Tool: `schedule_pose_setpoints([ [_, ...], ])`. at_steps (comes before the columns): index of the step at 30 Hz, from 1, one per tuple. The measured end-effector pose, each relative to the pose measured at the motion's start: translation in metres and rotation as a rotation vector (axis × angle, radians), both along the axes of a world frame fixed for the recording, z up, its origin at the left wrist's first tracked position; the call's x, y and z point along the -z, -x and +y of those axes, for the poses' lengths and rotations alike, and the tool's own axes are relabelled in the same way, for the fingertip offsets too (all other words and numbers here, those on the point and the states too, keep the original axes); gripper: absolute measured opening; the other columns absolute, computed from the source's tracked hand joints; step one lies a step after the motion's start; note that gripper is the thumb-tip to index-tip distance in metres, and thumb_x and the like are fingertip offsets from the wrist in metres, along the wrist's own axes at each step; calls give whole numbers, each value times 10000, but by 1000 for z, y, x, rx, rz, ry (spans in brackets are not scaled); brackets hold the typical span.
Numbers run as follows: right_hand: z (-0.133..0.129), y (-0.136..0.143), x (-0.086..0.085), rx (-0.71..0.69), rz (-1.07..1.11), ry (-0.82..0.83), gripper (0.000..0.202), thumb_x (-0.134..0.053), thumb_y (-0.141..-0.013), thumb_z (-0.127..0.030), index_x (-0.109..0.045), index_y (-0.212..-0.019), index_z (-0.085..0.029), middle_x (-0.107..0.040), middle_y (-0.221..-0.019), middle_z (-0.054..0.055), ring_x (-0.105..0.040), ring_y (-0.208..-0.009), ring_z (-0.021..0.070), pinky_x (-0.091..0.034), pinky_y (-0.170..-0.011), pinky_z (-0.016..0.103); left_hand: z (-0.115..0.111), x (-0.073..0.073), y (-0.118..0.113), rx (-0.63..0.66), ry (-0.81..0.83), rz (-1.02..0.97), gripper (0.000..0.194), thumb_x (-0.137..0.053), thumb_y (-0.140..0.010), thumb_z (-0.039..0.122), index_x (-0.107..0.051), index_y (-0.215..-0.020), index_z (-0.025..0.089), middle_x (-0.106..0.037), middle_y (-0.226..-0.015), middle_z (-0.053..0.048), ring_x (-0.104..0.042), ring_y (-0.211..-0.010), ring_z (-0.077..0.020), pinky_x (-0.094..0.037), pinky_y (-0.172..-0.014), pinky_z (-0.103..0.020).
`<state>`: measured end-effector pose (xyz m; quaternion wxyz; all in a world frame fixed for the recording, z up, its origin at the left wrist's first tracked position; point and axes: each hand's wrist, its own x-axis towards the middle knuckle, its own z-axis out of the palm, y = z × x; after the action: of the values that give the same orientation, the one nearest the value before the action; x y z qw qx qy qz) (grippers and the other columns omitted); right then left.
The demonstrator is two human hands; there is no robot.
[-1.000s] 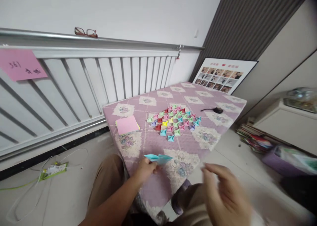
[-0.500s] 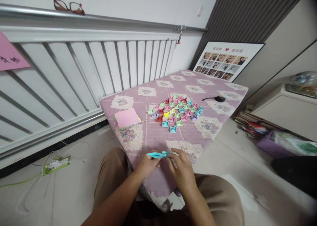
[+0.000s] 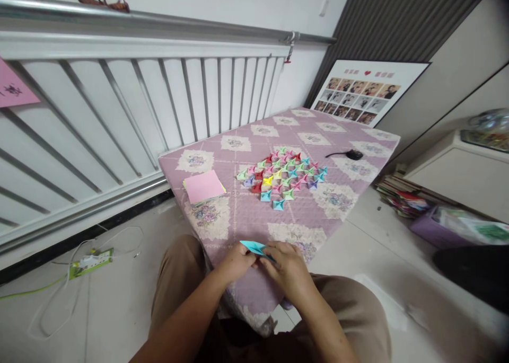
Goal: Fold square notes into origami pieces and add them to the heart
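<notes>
Over the near corner of the table, a folded piece of turquoise paper (image 3: 253, 247) is pinched between both hands. My left hand (image 3: 236, 262) grips its left part, fingers closed. On the right part, my right hand (image 3: 287, 263) has its thumb and fingers pressed together, covering that end of the paper. Beyond the hands, several small folded paper pieces (image 3: 277, 181) in red, pink, green, yellow, blue and purple stand in a diamond-like cluster. To their left lies a stack of square paper (image 3: 204, 187) with a pink sheet on top.
A purple flowered cloth covers the table (image 3: 254, 214). A black object with a short cord (image 3: 353, 155) lies at its right. Behind stand a white radiator (image 3: 207, 98) and a photo board (image 3: 353, 95). A power strip (image 3: 91, 263) with cables lies on the floor at left.
My right hand has moved inward and left, and its fingers have closed over the paper's right end. The turquoise paper is now tilted, its right end lower. The view has shifted slightly.
</notes>
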<state>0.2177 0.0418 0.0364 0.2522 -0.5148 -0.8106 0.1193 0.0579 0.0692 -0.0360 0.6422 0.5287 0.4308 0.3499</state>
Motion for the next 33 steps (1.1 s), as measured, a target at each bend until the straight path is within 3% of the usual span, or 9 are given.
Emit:
schedule_pose_setpoints([
  [5,2,-4,-15,-127,192,247,169,-506,-891,-225,-670,-850,-226,-650,-886,32,-605,-843,159,-463,-756,275,2,-5,2,63,37,-19,148,-464,-793,127,-518,-920,179,-596,-682,35,-561,-576,-94,-444,-579,-215],
  [12,2,-9,-27,-199,298,389,282,-433,-938,-333,-692,-940,-220,-670,-899,45,-601,-884,179,-461,-805,302,2,-13,4,70,46,-78,149,-489,-810,236,-441,-946,199,-532,-689,70,-476,-456,-42,-363,-461,-170],
  [18,-1,-18,-28,-185,303,540,309,-527,-869,-419,-659,-1018,-183,-668,-902,42,-595,-807,178,-475,-729,291,3,-11,12,200,115,-186,353,-539,-784,226,-457,-1126,200,-460,-669,85,-388,-426,-26,-281,-430,-172],
  [22,-4,-27,-30,-252,322,653,419,-650,-771,-434,-643,-1118,-199,-660,-1029,47,-595,-890,197,-485,-793,317,4,-12,16,287,187,-271,376,-605,-751,232,-476,-1102,191,-459,-710,72,-360,-433,-11,-236,-425,-174],
  [29,-11,-33,-40,-323,255,635,486,-727,-681,-327,-631,-1152,-251,-647,-1087,40,-597,-910,200,-491,-808,322,7,-19,18,380,286,-289,405,-660,-749,275,-489,-1107,194,-449,-725,70,-313,-417,7,-175,-409,-178],
  [33,-12,-28,-37,-337,233,570,370,-635,-727,-200,-635,-1094,-249,-640,-1062,26,-591,-925,182,-481,-808,293,7,-24,17,408,308,-278,428,-662,-741,264,-493,-1128,198,-448,-735,70,-270,-413,13,-163,-412,-178],
])
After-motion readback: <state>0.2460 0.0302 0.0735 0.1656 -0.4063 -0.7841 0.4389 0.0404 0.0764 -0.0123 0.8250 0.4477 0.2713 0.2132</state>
